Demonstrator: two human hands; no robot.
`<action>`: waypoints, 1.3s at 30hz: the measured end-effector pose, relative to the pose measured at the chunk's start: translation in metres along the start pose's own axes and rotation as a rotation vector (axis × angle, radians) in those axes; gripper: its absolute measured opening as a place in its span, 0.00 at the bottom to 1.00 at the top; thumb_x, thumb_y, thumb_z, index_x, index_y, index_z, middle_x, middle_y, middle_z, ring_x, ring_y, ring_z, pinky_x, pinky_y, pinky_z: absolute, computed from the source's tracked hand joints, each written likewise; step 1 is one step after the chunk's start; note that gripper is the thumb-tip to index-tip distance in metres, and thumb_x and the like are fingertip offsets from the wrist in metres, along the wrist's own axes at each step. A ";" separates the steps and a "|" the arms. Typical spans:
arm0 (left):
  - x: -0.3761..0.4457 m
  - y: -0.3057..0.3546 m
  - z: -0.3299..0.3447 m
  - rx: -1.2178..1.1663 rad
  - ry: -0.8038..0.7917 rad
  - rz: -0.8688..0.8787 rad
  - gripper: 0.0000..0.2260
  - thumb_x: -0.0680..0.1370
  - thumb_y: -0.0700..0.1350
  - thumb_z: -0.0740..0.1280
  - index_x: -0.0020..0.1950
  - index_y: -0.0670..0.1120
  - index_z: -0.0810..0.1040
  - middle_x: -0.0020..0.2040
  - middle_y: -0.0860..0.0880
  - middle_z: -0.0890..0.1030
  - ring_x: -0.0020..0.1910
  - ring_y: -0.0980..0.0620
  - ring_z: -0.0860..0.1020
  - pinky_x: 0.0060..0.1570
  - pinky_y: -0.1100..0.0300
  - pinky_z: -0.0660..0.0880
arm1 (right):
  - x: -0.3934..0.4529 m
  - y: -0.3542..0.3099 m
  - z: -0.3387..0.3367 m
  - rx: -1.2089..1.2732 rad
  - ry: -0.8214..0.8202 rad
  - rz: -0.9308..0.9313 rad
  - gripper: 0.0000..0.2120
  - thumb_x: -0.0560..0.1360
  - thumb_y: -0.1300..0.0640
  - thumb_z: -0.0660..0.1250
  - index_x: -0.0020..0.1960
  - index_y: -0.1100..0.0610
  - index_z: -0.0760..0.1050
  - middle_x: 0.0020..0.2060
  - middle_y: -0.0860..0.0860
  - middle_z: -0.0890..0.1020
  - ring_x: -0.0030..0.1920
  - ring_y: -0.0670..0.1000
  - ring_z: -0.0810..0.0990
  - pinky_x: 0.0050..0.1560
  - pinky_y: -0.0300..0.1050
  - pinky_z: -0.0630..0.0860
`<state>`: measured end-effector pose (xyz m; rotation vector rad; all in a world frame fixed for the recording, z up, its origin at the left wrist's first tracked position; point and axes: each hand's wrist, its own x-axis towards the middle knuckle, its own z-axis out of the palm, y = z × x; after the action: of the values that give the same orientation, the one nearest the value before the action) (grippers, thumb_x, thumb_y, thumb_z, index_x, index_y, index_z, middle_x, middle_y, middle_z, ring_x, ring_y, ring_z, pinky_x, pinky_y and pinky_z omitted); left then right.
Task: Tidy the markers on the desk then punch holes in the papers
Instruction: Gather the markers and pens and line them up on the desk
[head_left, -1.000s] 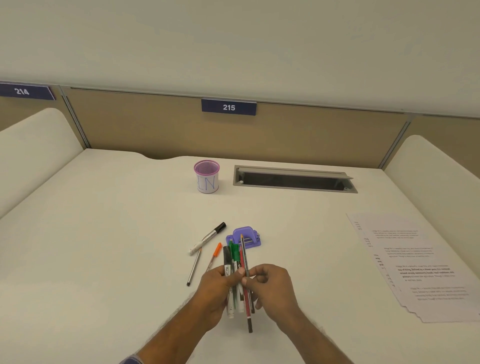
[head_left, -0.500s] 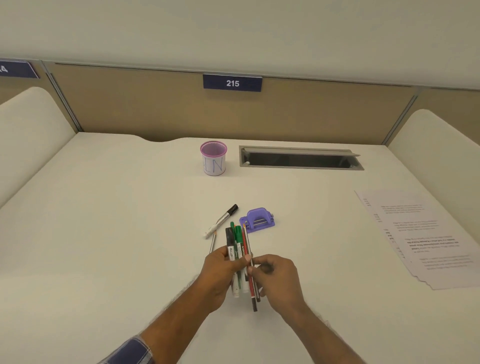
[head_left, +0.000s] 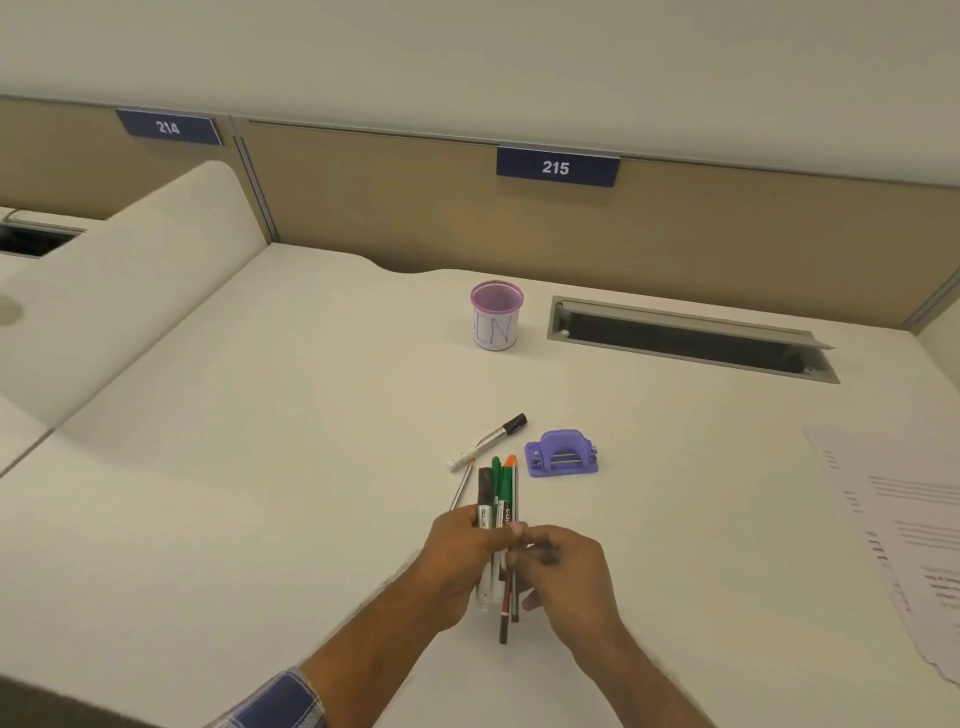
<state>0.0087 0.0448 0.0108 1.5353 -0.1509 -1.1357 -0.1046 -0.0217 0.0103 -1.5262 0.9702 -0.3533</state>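
The orange-tipped pen that lay on the desk a second ago is now up in the bundle of markers (head_left: 497, 512), its orange cap showing beside the green ones. The left hand (head_left: 464, 558) grips that bundle with fingers curled round the barrels, holding it roughly upright just above the desk (head_left: 260, 467). The right hand (head_left: 563, 571) pinches the thin dark pens on the bundle's right side, fingertips bunched against the left thumb.

Just beyond the hands, to the left, a white marker with a black cap (head_left: 488, 441) lies at a slant on the desk, and a thin grey pen (head_left: 461, 486) lies beside it, its near end hidden behind the bundle. To the right of these sits the purple hole punch (head_left: 561, 453), moulded plastic with a rounded arch. Farther off stands a round mesh pen cup (head_left: 496, 315) with a pink rim and a white paper wrap. Printed papers (head_left: 904, 530) are fanned out well to the right. A metal cable slot (head_left: 691, 340) is cut into the smooth pale desk at the far edge.
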 end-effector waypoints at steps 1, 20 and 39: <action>-0.001 -0.001 0.001 -0.023 0.027 -0.004 0.08 0.74 0.38 0.73 0.51 0.38 0.81 0.42 0.39 0.84 0.37 0.46 0.81 0.43 0.51 0.81 | 0.001 0.000 -0.001 0.000 -0.015 -0.006 0.07 0.73 0.64 0.69 0.48 0.56 0.81 0.34 0.53 0.86 0.31 0.51 0.84 0.28 0.41 0.78; -0.016 0.022 0.014 -0.321 0.263 0.266 0.07 0.79 0.38 0.65 0.56 0.44 0.79 0.48 0.46 0.86 0.49 0.47 0.85 0.47 0.53 0.81 | 0.016 -0.002 0.002 0.559 -0.020 0.148 0.10 0.78 0.53 0.65 0.50 0.58 0.81 0.43 0.56 0.85 0.46 0.58 0.83 0.50 0.52 0.80; 0.037 0.074 -0.118 -0.040 0.129 0.247 0.06 0.78 0.41 0.69 0.54 0.44 0.81 0.48 0.45 0.86 0.49 0.46 0.84 0.43 0.57 0.81 | 0.057 -0.072 0.143 0.265 0.137 -0.034 0.07 0.79 0.52 0.62 0.50 0.50 0.79 0.45 0.48 0.83 0.47 0.48 0.82 0.44 0.39 0.79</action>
<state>0.1474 0.0782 0.0348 1.5031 -0.2226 -0.8386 0.0575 0.0257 0.0281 -1.2907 0.9638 -0.5933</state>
